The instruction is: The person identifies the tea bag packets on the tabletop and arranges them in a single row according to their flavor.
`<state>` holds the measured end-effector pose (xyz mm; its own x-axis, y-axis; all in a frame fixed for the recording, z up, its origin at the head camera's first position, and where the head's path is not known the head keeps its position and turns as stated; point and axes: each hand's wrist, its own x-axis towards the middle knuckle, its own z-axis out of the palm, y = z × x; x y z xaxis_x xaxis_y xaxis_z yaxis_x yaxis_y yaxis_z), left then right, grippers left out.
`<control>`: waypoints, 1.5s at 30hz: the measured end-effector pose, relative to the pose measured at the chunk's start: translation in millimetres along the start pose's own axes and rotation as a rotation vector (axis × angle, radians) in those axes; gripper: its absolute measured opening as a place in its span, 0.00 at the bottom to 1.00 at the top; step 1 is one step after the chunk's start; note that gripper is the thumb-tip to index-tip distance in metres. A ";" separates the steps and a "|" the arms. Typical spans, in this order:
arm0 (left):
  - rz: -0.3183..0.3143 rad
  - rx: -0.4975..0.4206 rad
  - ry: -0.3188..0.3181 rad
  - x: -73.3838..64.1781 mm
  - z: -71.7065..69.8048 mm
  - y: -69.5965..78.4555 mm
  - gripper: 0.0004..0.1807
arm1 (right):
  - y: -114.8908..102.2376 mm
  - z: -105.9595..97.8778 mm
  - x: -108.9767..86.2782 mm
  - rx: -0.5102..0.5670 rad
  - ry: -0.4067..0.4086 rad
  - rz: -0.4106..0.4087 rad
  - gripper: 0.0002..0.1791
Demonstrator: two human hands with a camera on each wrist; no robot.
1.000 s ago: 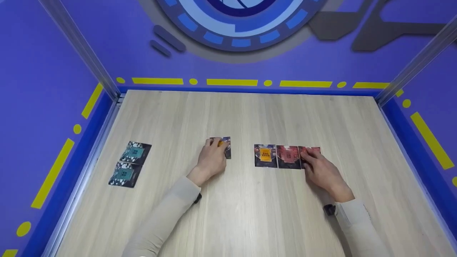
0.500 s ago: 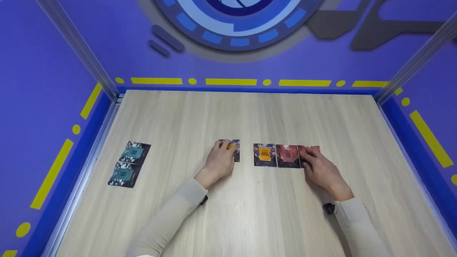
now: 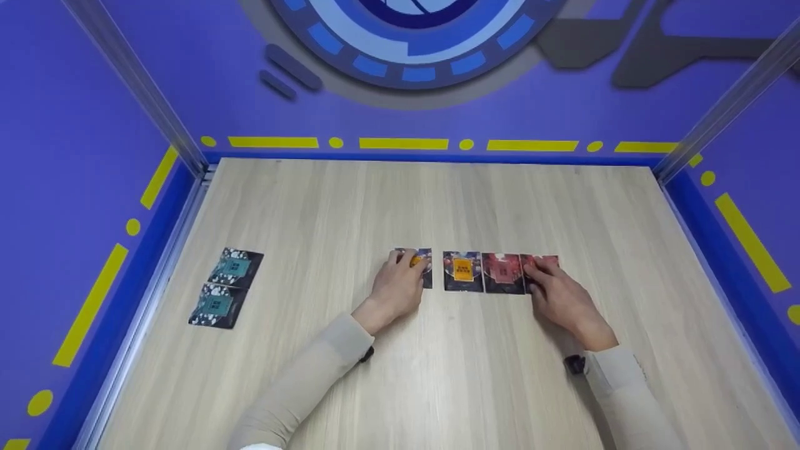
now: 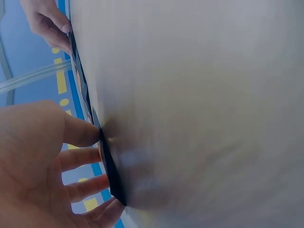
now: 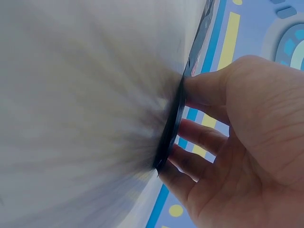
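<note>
My left hand [image 3: 398, 284] rests its fingertips on a dark card with an orange square [image 3: 426, 270] lying flat on the table, covering much of it. Viewed from the left wrist, that card [image 4: 112, 173] is edge-on beneath spread fingers. A second orange card [image 3: 462, 271] lies just to its right, a narrow gap between them. It adjoins a red card [image 3: 503, 273]. At the row's right end, my right hand [image 3: 565, 303] touches another red card [image 3: 550, 260], partly hidden by the fingers. The right wrist view shows spread fingertips along a dark card edge [image 5: 171, 126].
Two teal-and-black cards, one upper [image 3: 236, 267] and one lower [image 3: 219, 305], lie slanted at the left of the wooden table [image 3: 437, 375]. Blue-purple walls [image 3: 181, 75] with yellow dashes enclose the table at the back and sides.
My left hand has slid its orange card to the right and slightly nearer, narrowing the gap to the row. My right hand and the other cards stay in place.
</note>
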<state>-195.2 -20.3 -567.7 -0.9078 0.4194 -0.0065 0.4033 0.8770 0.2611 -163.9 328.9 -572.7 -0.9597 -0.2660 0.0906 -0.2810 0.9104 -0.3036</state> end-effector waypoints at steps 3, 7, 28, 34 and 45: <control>0.010 0.014 -0.015 1.5 -1.3 3.4 0.25 | 0.9 -1.1 -0.7 -0.004 0.003 0.003 0.25; 0.031 0.042 -0.020 4.5 -3.5 6.8 0.25 | 1.4 -2.8 -1.0 0.002 0.016 0.009 0.25; 0.070 0.052 -0.012 7.6 -2.8 11.2 0.23 | -1.9 0.4 0.9 0.014 0.003 0.014 0.25; 0.073 0.048 -0.023 7.7 -1.6 11.1 0.24 | -0.8 0.8 0.0 0.021 -0.003 0.021 0.25; 0.053 0.021 0.003 2.7 -10.2 -0.2 0.24 | 0.0 0.9 0.0 0.027 0.008 0.009 0.25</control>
<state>-198.9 -21.8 -557.9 -0.8853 0.4649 0.0099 0.4533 0.8582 0.2407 -163.9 328.6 -573.6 -0.9621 -0.2554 0.0956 -0.2728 0.9037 -0.3301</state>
